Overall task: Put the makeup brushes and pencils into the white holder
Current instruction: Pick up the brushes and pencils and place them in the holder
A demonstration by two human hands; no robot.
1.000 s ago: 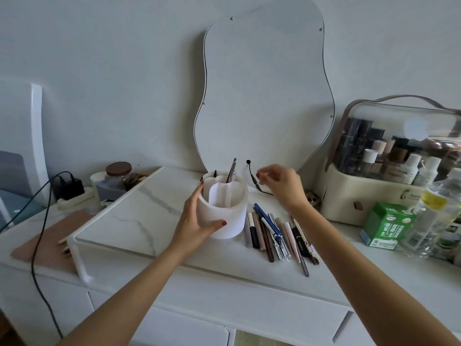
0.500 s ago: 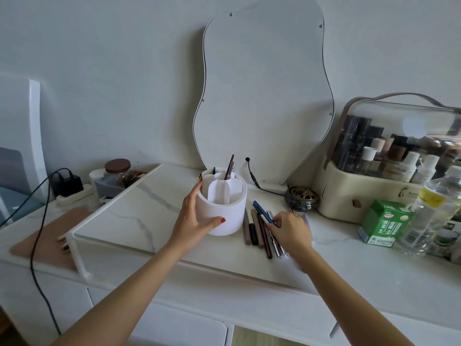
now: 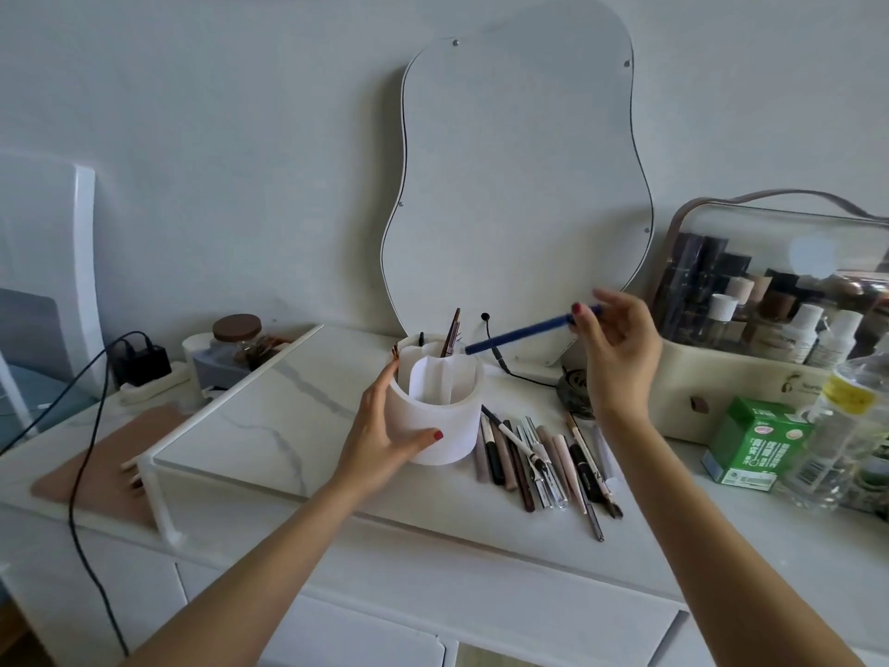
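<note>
While a wavy-edged mirror (image 3: 519, 185) is leaning on the pale wall, the white holder (image 3: 440, 421) is standing on the glossy marble-veined desk (image 3: 269, 426), the left hand (image 3: 385, 435) wrapping it. The right hand (image 3: 618, 349) fingers are pinching a slim blue pencil (image 3: 522, 335) above it, remaining pencils (image 3: 539, 459) lying beside.

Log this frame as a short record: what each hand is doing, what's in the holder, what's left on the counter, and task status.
left hand: left hand wraps the white holder, steadying it
right hand: right hand pinches a blue pencil, tip aimed at the holder
in holder: brown pencil, spoolie brush
on counter: loose pile of pencils and brushes right of the holder
status: blue pencil not yet in; pile remains
</note>
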